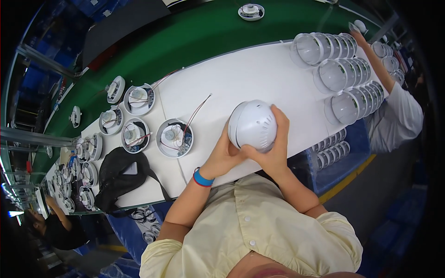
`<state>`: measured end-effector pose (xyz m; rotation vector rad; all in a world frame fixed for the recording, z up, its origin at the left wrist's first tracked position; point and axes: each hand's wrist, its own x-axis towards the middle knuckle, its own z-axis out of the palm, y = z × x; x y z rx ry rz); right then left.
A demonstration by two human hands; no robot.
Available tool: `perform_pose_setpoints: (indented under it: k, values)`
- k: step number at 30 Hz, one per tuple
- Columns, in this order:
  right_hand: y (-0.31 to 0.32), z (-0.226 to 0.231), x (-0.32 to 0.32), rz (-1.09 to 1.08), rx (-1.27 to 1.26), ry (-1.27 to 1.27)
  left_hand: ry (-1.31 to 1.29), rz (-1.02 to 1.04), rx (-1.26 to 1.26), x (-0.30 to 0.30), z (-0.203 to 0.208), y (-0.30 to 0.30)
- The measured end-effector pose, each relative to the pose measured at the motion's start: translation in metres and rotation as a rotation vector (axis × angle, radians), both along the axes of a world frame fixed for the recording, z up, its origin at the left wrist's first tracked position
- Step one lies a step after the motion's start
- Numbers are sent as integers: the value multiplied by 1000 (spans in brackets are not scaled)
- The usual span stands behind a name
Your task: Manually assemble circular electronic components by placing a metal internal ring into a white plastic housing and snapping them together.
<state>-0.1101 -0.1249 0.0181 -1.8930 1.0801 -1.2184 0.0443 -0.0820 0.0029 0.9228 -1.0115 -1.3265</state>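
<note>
So the white ball (254,126) is a smooth, slightly glossy plastic thing, with a seam curving down its left side and a bunch of little slots fanned out across its right half. It's held up over the front part of the worktop (222,76), right in front of the person's shirt. Fingers of the left hand (222,158) and right hand (272,156) are both wrapped around it, gripping from either side. Worktop's plain white, with a seam across it and a green strip (194,34) running along the far side. Left of the ball there's an open white cup (174,138) with wires poking out, more like it beyond, plus a black bag (121,178). Over on the right: rows of clear domes (345,108), a blue bin (331,173) just below them and a co-worker's sleeve (401,118). Room's pretty dim around the edges.
</note>
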Motion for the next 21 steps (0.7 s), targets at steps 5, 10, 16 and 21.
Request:
perform_pose_setpoints:
  k: [5, 10, 16, 21]
  values:
    - [4, -27, 7, 148, -176, -62, 638, -14, 63, -6, 13, -10]
    - [-3, -36, 19, 134, -237, -165, 379, 106, 119, -7, 24, -15]
    - [-33, 13, 17, 393, 278, -79, 649, -70, 461, 35, 26, -33]
    - [-97, 7, 15, 461, 821, -359, 502, -29, 494, 20, 11, -18]
